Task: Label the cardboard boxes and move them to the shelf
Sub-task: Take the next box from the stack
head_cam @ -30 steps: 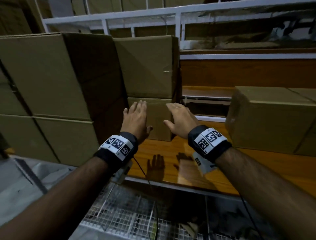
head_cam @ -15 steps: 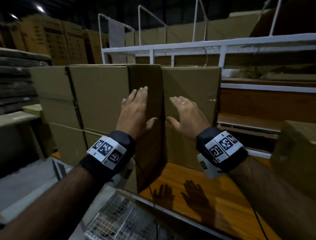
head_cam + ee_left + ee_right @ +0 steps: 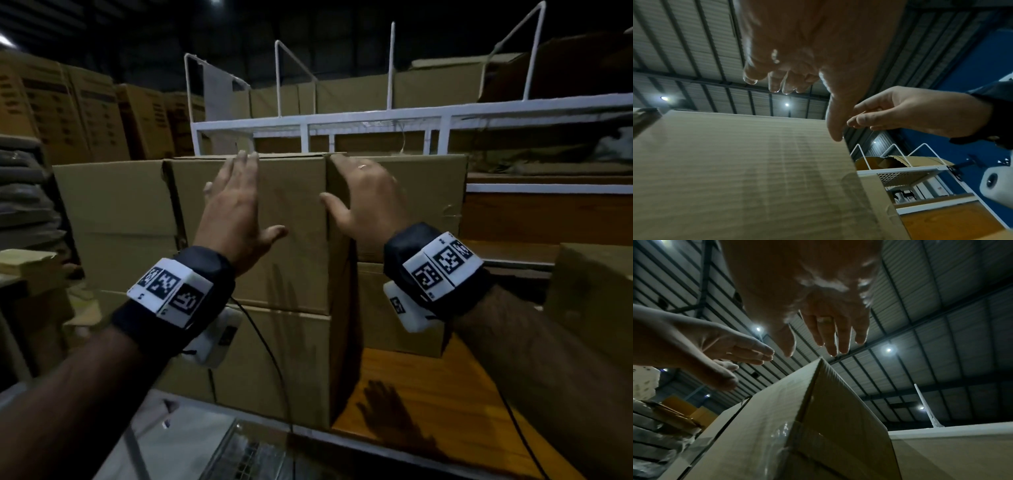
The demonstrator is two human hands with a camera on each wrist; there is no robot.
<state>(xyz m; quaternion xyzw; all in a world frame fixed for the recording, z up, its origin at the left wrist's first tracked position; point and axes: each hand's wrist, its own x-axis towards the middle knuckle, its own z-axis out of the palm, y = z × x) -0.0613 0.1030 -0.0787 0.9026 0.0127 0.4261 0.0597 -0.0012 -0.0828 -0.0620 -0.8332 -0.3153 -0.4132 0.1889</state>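
Note:
A stack of plain cardboard boxes stands at the shelf's left end. The upper box (image 3: 291,222) sits on a lower box (image 3: 274,359). My left hand (image 3: 236,202) is spread flat in front of the upper box's face, its fingertips level with the top edge. My right hand (image 3: 363,195) is spread over the box's right corner, fingers straight. In the left wrist view my left hand (image 3: 789,65) hovers over the box face (image 3: 735,170). In the right wrist view my right hand (image 3: 828,321) hangs just above the box corner (image 3: 777,418). Neither hand holds anything.
Another box (image 3: 428,192) stands behind on the right, one more (image 3: 113,205) to the left. The wooden shelf board (image 3: 428,394) is bare near me, with a box (image 3: 592,291) at its right. A white metal shelf frame (image 3: 342,123) runs above. Further boxes stand far left.
Both hands have risen from the low box on the shelf board up to the top edge of the upper box. My view has tilted upward.

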